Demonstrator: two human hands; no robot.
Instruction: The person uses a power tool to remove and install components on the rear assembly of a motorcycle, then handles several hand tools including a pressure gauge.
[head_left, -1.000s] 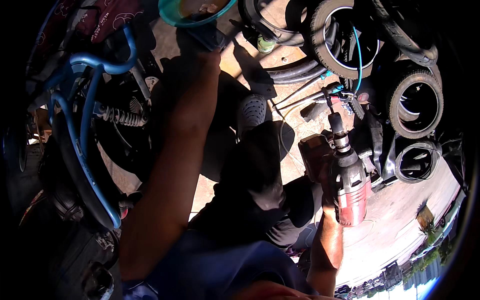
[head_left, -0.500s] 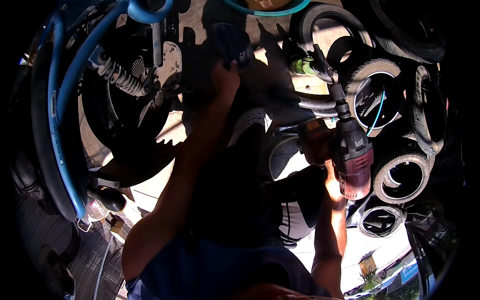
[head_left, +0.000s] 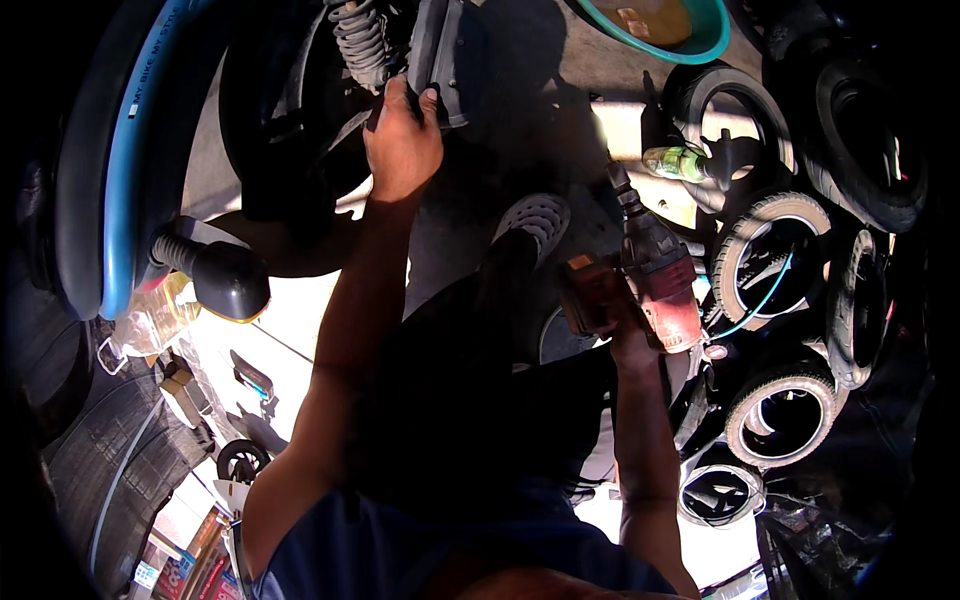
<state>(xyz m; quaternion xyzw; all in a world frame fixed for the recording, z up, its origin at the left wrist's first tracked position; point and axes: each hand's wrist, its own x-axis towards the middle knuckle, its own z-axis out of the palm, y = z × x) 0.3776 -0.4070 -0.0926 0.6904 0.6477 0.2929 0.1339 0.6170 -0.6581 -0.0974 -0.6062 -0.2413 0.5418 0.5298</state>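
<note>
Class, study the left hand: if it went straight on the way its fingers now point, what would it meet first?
The left hand would first meet the dark panel, which it seems to hold. How deep the coil spring beside it lies is unclear.

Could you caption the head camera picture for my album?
Right hand grips a red power tool; left hand holds a dark panel.

Printed lettering runs along the curved blue tube [head_left: 118,228], upper left.
</note>
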